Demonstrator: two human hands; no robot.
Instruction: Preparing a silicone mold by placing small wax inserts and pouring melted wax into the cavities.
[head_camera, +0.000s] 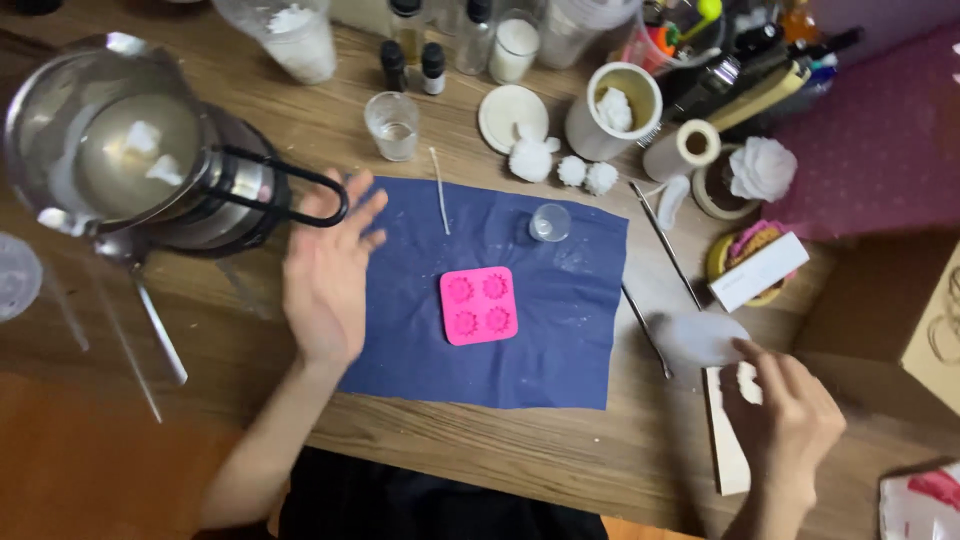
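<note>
A pink silicone mould (479, 305) with flower-shaped cavities lies in the middle of a dark blue cloth (560, 330). My left hand (328, 270) hovers open, fingers spread, over the cloth's left edge, close to the black handle of a steel melting pot (130, 150) that holds pale wax. My right hand (785, 415) rests at the lower right on a pale wooden board (724, 440), its fingers pinching a small white piece next to a white blurred oval thing (700, 338). A thin white wick (439, 203) and a small clear cup (550, 222) lie on the cloth's far side.
Two metal rods (662, 238) lie right of the cloth. At the back stand a glass (392, 125), small dark bottles (412, 66), a white candle jar (514, 48), white wax flowers (560, 165), a cylindrical cup (615, 110) and tape rolls (690, 145). A cardboard box (880, 300) sits right.
</note>
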